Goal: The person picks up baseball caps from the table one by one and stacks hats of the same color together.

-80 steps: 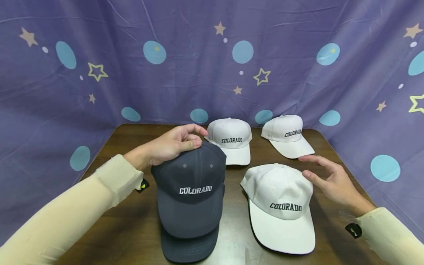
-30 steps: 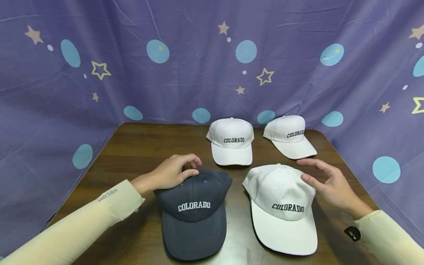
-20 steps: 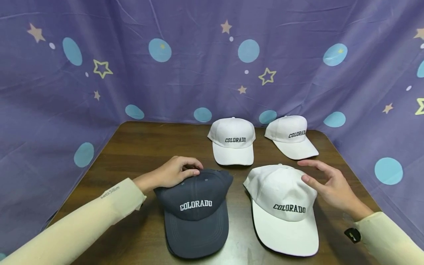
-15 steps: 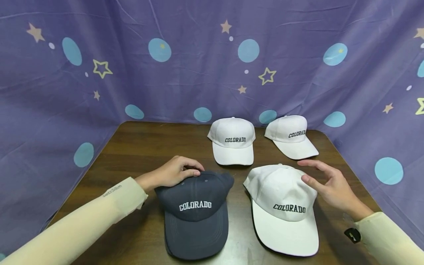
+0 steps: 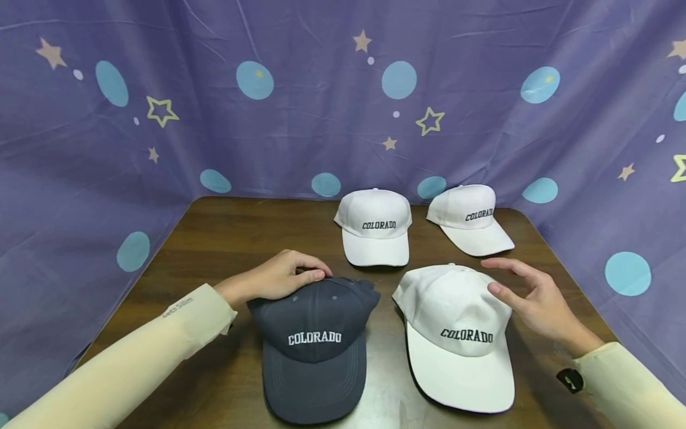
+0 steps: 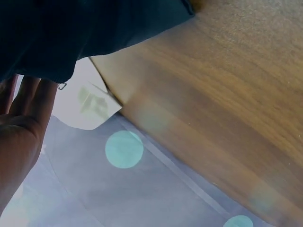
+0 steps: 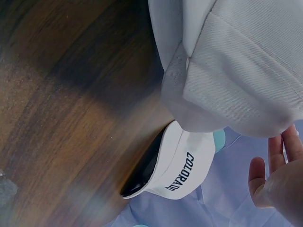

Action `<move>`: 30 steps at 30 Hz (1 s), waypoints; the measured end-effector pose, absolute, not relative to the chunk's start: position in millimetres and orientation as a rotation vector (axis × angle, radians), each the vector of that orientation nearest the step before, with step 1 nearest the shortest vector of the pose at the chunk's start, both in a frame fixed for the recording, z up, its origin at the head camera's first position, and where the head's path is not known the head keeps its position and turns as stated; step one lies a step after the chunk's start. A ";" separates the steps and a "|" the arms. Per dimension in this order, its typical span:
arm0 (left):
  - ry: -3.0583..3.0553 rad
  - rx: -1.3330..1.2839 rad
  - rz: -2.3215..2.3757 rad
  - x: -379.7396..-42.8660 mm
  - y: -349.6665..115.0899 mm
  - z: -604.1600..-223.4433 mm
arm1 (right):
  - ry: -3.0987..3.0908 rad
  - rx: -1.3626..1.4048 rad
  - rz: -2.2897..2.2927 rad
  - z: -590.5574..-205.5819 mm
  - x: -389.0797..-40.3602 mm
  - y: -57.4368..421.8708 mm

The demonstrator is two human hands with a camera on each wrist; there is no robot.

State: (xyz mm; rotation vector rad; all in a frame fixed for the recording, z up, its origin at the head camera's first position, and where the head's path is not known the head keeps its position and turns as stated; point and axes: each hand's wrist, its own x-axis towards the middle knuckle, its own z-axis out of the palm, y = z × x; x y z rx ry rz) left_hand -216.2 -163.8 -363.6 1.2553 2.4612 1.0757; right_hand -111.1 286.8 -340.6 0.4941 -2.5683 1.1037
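Note:
In the head view, a dark navy baseball cap [image 5: 313,345] with white COLORADO lettering sits at front centre, brim toward me. My left hand [image 5: 281,275] holds the top of its crown, thumb in front, the other fingers partly hidden behind. The left wrist view has the fingers [image 6: 33,101] reaching behind the dark cap's edge. To the right stands a white cap [image 5: 455,339] with black COLORADO lettering and a dented crown. My right hand [image 5: 541,301] rests at that crown's right side, thumb and index finger spread. In the right wrist view its fingertips touch the white cap's edge [image 7: 236,85].
Two more white caps stand at the back of the brown wooden table [image 5: 241,232]: one at centre [image 5: 376,229], one on the right [image 5: 470,220], turned rightward. A purple curtain [image 5: 321,149] with stars and blue ovals encloses the table's back and sides.
The upper dark cap, earlier raised over another dark cap's brim, has come down with my left hand, so one brim shows. Lately the hand has shifted only slightly. My right hand stays put.

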 end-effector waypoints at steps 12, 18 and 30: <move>2.490 1.138 1.213 -212.7 -166.5 -352.3 | -2.560 0.501 1.104 -339.1 -112.3 287.4; 2.566 1.091 1.234 -210.9 -170.6 -349.1 | -2.566 0.507 1.082 -335.1 -112.9 285.6; 2.748 1.018 1.242 -205.6 -181.8 -348.7 | -2.578 0.458 1.000 -350.7 -141.8 308.1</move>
